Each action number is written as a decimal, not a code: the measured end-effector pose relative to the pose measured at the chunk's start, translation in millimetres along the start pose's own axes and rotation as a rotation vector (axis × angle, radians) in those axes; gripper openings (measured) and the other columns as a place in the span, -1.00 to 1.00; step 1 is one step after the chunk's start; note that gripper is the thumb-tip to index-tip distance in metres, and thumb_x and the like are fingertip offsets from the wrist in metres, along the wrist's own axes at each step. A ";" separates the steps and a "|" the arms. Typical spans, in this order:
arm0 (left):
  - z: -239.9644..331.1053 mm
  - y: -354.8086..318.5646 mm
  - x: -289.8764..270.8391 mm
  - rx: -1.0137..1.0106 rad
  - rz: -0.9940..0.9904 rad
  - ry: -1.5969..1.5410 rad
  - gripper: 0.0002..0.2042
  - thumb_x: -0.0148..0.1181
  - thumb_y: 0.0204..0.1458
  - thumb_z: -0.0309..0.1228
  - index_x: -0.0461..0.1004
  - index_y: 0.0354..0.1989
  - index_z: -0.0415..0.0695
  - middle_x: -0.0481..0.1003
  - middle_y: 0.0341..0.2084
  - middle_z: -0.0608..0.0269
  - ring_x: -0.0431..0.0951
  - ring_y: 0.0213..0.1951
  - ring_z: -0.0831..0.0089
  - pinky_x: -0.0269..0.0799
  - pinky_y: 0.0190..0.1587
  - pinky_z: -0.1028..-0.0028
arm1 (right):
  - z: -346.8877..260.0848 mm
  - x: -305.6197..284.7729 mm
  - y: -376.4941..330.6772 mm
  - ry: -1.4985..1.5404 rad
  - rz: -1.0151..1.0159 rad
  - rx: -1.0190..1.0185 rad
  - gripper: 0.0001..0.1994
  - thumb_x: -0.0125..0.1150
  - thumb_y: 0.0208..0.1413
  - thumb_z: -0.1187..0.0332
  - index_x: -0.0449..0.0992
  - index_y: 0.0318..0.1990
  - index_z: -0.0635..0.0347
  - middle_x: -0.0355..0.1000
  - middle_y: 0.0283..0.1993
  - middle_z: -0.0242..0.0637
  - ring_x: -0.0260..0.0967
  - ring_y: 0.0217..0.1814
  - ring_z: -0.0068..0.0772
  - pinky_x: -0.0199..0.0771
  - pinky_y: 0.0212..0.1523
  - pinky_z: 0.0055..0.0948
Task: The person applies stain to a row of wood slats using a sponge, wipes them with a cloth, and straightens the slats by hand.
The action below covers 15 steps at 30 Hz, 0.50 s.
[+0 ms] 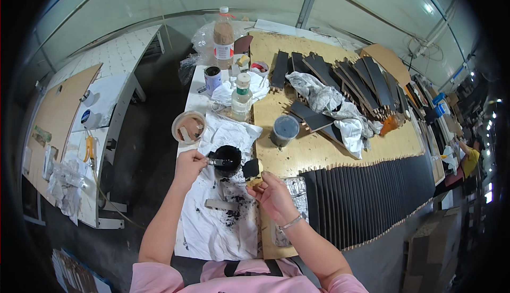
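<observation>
Pinched in my left hand is a short metal-coloured tool, its far end in a round pot of black paint; the tip's shape is hidden. My right hand is closed on a yellowish sponge whose far face is black, just right of the pot. Under the pot lies a white cloth spotted with black. A greyish strip rests on the cloth in front of the pot. Beside my right wrist sits a foil-like, silvery tray, partly covered by the hand.
Long black slats stand in a row at right, with more slats piled behind. A lidded dark tub, a tub of brown filler, bottles and a rag surround the work spot. A side table is at left.
</observation>
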<state>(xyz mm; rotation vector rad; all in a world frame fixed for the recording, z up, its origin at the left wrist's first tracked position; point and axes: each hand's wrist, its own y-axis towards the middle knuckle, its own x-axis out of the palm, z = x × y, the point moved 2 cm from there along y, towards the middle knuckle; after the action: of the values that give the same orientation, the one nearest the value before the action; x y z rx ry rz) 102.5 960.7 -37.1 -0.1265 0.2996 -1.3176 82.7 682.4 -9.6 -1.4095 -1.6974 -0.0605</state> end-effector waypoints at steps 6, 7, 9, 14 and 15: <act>1.6 -28.1 -2.7 -0.079 0.039 -0.342 -0.96 0.30 0.08 -0.61 0.57 -0.39 -0.26 0.51 -0.59 0.31 0.35 -0.63 0.64 0.24 -0.55 0.58 | 12.3 8.1 20.3 0.018 0.070 0.017 -0.83 0.11 0.43 0.30 0.44 -0.22 0.17 0.43 -0.39 -0.33 0.51 -0.28 -0.33 0.67 -0.13 -0.30; 1.8 -32.4 -0.3 -0.106 0.060 -0.360 -0.97 0.29 0.08 -0.62 0.57 -0.39 -0.26 0.52 -0.58 0.30 0.36 -0.63 0.64 0.24 -0.55 0.58 | 14.6 9.5 22.8 0.043 0.047 0.015 -0.82 0.13 0.42 0.30 0.45 -0.26 0.17 0.39 -0.45 -0.37 0.49 -0.34 -0.35 0.67 -0.20 -0.34; 3.3 -38.4 6.4 -0.088 -0.016 -0.374 -0.96 0.27 0.09 -0.60 0.56 -0.40 -0.23 0.52 -0.57 0.32 0.38 -0.64 0.64 0.25 -0.55 0.59 | 19.2 10.8 26.6 0.013 -0.012 0.036 -0.77 0.08 0.44 0.25 0.46 -0.25 0.19 0.51 -0.30 -0.21 0.53 -0.21 -0.26 0.64 -0.13 -0.31; 3.3 -42.1 7.2 0.023 0.079 -0.418 -0.97 0.25 0.09 -0.60 0.56 -0.38 -0.22 0.53 -0.55 0.33 0.38 -0.63 0.65 0.25 -0.55 0.61 | 29.4 6.2 28.7 -0.014 -0.037 0.054 -0.70 0.05 0.45 0.21 0.48 -0.30 0.21 0.57 -0.24 -0.10 0.56 -0.16 -0.17 0.60 -0.11 -0.32; 1.4 -41.4 8.5 -0.030 0.027 -0.395 -0.98 0.26 0.09 -0.60 0.56 -0.37 -0.23 0.53 -0.55 0.32 0.38 -0.62 0.65 0.25 -0.54 0.60 | 30.4 4.9 29.0 -0.014 -0.029 0.050 -0.69 0.05 0.45 0.20 0.48 -0.31 0.21 0.58 -0.25 -0.10 0.57 -0.17 -0.17 0.60 -0.11 -0.32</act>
<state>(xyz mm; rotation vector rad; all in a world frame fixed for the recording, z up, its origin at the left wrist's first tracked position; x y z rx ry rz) 66.2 942.0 -26.2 -0.4011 -0.0150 -1.2313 88.4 712.8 -38.4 -1.3511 -1.7195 -0.0244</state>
